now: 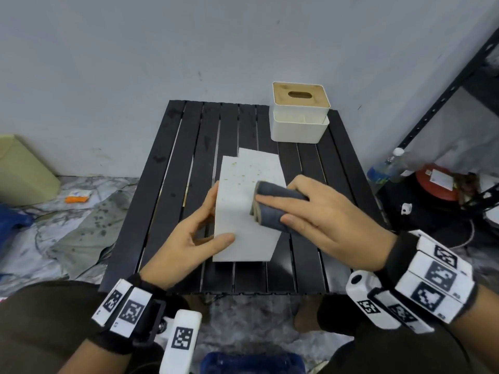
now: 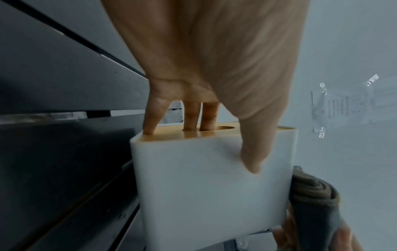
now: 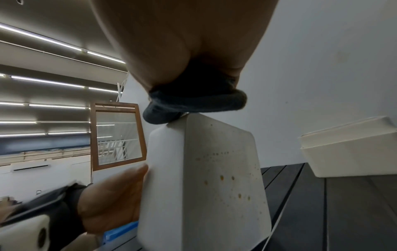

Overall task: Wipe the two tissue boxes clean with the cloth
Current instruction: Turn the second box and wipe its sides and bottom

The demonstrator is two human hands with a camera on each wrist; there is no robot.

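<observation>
A white tissue box (image 1: 237, 201) lies tipped on the black slatted table (image 1: 189, 147), its speckled, orange-stained face up. My left hand (image 1: 194, 233) grips its left end: thumb on the near white side (image 2: 204, 195), fingers on the wooden lid, two of them in the slot. My right hand (image 1: 318, 217) holds a folded dark grey cloth (image 1: 280, 191) and presses it on the box's upper right edge, where the cloth (image 3: 197, 101) meets the stained face (image 3: 214, 178). The second tissue box (image 1: 299, 112), white with a wooden lid, stands at the table's back right corner.
A pale green bin (image 1: 24, 171) stands on the floor at left, with an orange packet (image 1: 77, 197) nearby. At right are a black metal rack (image 1: 445, 90), a water bottle (image 1: 386, 167) and a red-lidded container (image 1: 434, 182). The grey wall runs close behind the table.
</observation>
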